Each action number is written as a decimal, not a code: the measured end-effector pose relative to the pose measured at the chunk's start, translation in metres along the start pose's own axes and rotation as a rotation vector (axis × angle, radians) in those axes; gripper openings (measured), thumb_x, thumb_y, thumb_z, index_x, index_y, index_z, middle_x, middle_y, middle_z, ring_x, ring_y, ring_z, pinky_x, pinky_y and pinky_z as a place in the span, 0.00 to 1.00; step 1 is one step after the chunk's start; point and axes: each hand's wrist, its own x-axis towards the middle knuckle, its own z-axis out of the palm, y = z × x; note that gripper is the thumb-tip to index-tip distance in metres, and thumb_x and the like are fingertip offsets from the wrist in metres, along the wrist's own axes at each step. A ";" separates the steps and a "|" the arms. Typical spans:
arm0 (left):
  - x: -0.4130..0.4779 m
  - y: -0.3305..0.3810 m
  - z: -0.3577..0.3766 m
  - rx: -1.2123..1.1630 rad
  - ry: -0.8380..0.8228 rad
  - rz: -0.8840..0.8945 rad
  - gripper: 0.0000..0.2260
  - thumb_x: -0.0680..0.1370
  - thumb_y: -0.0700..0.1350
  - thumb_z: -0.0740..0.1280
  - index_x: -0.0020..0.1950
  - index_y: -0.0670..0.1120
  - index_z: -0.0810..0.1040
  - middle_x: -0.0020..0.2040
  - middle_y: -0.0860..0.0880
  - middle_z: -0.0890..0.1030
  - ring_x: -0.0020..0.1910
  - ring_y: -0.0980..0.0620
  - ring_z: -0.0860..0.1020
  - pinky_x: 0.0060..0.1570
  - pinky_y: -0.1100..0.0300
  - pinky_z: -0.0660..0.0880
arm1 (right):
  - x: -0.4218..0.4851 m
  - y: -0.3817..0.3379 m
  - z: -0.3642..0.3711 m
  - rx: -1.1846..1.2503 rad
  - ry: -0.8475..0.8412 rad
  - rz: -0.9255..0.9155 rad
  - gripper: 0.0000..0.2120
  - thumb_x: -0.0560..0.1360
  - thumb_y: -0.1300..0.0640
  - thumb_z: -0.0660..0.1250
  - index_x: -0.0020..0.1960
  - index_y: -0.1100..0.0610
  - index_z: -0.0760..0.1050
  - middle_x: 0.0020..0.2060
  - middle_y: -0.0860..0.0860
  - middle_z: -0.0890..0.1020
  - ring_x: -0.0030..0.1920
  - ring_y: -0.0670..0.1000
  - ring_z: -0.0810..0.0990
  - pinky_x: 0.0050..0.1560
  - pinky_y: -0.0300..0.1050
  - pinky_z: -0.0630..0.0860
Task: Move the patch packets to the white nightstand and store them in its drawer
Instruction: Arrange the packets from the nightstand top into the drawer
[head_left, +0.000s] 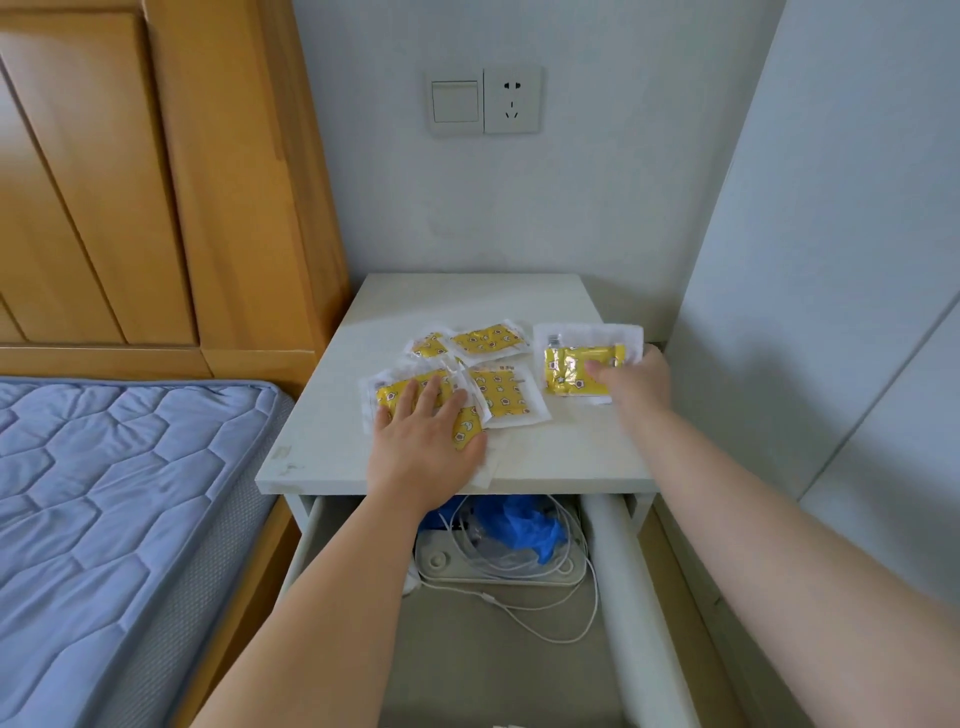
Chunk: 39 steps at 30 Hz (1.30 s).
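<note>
on top of the white nightstand: patch packets, loose lot, not yet stored

location: white nightstand (467, 296), front half of the top. roughly six patch packets (506, 395) lie spread flat, several overlapping. drawer (467, 675) below stands open, holding a white cable (519, 626), crumpled blue plastic (524, 525) and a flat white device (493, 576).

left hand (426, 441): fingers straight, palm pressed down on the nearest overlapped packets, gripping nothing.

right hand (631, 382): thumb and fingers pinch a single packet (576, 358) at its right edge, apart from the others.

handling, as judged: very light, thin, flexible sachets with glossy clear borders. they are likely to slide over one another and over the smooth top. not fragile, though they would crease. best taken by the sealed border, or gathered into a stack under a flat palm and lifted at the edge with the thumb on top.
</note>
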 end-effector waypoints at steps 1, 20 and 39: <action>0.000 0.000 0.000 -0.002 0.009 -0.001 0.27 0.78 0.64 0.50 0.76 0.58 0.57 0.79 0.52 0.51 0.77 0.48 0.47 0.74 0.44 0.49 | -0.014 0.005 -0.003 0.076 0.014 -0.035 0.28 0.65 0.62 0.77 0.62 0.62 0.69 0.54 0.56 0.78 0.52 0.55 0.79 0.51 0.47 0.75; 0.041 -0.018 -0.037 -0.031 -0.176 -0.114 0.29 0.79 0.51 0.62 0.77 0.50 0.55 0.76 0.49 0.61 0.77 0.46 0.52 0.74 0.44 0.50 | -0.057 0.013 0.001 -0.047 0.156 -0.225 0.13 0.73 0.60 0.71 0.55 0.62 0.72 0.50 0.55 0.79 0.46 0.52 0.75 0.45 0.41 0.68; 0.091 -0.024 -0.091 -0.257 -0.245 -0.191 0.05 0.76 0.41 0.69 0.41 0.43 0.74 0.42 0.47 0.77 0.41 0.50 0.77 0.39 0.61 0.74 | -0.056 0.013 -0.001 0.038 0.099 -0.247 0.11 0.74 0.61 0.70 0.54 0.59 0.72 0.47 0.50 0.77 0.45 0.49 0.74 0.37 0.34 0.66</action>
